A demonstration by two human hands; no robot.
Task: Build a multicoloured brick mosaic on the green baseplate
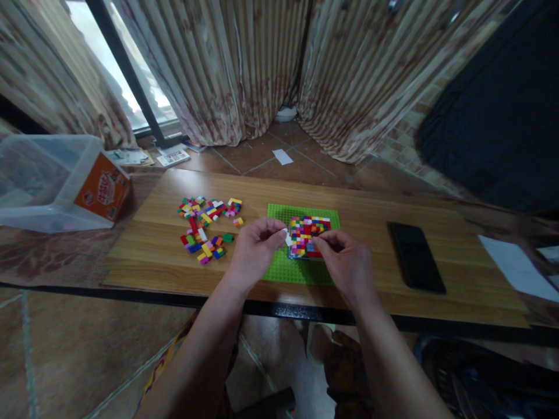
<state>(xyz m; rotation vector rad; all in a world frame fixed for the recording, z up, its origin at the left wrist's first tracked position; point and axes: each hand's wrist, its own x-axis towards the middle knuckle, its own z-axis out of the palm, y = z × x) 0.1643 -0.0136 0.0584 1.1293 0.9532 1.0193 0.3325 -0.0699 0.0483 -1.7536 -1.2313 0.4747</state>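
A multicoloured block of toy bricks (301, 235) stands on the green baseplate (279, 270). My left hand (258, 244) is closed in a pinch on a small white brick (288, 237), just beside the block's left side. Over the right part of the block, my right hand (347, 256) has its thumb and fingertips pressed together at the bricks. Whatever lies between those fingertips is too small and hidden to name. Loose coloured bricks (205, 216) lie scattered on the table to the left of my left hand.
A black smartphone (417, 256) lies on the wooden table (148, 250), right of my right hand. Beyond the table's left end stands a clear plastic bin (52, 186) with an orange label. White paper (519, 267) lies at the right, and curtains (244, 70) hang behind.
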